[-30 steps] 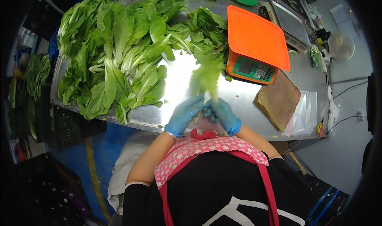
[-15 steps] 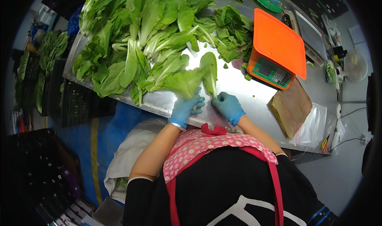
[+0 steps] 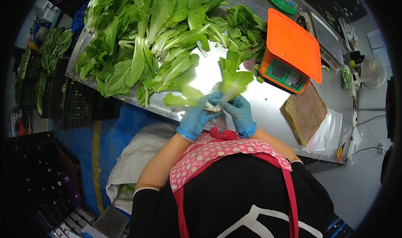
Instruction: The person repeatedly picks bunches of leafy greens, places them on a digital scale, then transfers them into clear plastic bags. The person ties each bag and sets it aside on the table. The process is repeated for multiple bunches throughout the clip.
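Both hands wear blue gloves and meet above the near edge of the steel table. My left hand (image 3: 196, 118) is closed on the pale base of a leafy green (image 3: 186, 97), whose leaf points left. Between the fingers of my right hand (image 3: 240, 112) is the whitish stem of an upright leaf (image 3: 234, 83), smeared by motion. The stems cross or touch between my hands; I cannot tell if they are joined. A large pile of leafy greens (image 3: 159, 18) with pale stalks lies beyond my left hand.
An orange scale (image 3: 292, 45) with a keypad stands at the right, beside a brown block-like pad (image 3: 305, 114) and clear plastic bags (image 3: 326, 131). Yellow-handled scissors (image 3: 339, 153) lie at the right table edge. A white sack (image 3: 140, 150) and black crates (image 3: 79, 104) stand on the left.
My hands have come together from slightly apart. The left hand's leaf has swung left, and the right hand has raised a leaf, now blurred, from the table.
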Demonstrator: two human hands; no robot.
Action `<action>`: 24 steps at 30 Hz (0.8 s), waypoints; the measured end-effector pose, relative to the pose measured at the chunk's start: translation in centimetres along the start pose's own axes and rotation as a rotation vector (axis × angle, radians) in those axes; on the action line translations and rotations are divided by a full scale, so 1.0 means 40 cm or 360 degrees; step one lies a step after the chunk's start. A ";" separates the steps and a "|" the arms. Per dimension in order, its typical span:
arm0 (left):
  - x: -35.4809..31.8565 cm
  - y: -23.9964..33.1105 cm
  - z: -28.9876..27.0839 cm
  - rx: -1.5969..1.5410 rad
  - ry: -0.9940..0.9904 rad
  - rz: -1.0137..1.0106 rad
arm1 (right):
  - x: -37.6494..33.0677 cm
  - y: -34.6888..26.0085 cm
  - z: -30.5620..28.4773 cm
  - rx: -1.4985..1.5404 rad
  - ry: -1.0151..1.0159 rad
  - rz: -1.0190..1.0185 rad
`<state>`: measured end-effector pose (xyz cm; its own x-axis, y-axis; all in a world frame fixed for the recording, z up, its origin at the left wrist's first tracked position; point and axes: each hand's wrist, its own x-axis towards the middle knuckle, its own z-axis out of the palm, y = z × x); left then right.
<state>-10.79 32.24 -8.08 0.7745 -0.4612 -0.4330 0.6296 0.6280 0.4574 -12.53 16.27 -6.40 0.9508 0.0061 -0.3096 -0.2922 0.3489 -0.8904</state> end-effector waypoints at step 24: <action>0.038 0.065 -0.091 0.0489 0.0218 0.0214 | 0.080 -0.054 -0.189 -0.2549 -0.0465 -0.0282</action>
<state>-8.19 35.46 -10.39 0.8495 -0.2856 -0.4436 0.5275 0.4500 0.7206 -9.64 8.45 -7.99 0.9137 0.3059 -0.2676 0.1915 -0.9047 -0.3805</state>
